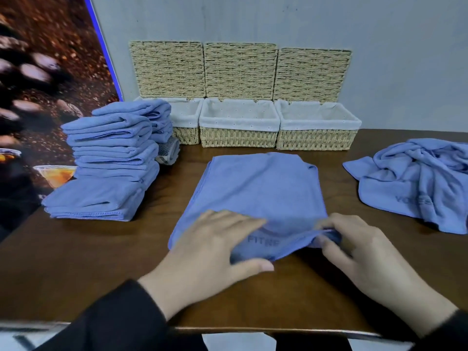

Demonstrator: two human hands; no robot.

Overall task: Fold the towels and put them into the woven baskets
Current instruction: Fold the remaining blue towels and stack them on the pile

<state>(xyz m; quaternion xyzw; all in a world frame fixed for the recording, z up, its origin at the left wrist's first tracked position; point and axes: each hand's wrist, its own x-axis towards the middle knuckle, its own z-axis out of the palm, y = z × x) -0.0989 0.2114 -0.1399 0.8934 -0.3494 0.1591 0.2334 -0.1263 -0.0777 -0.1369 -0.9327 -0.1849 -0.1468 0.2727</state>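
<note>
With both the left hand (215, 245) and right hand (354, 247) pinching the flat blue microfibre towel's (258, 188) near hem on the brown wooden desk (76, 262), uneven lifting could skew the fold.

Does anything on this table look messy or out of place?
Yes: a rumpled heap of blue towels lies unfolded at the table's right, and the folded stack at left leans unevenly. The three baskets look empty.
</note>
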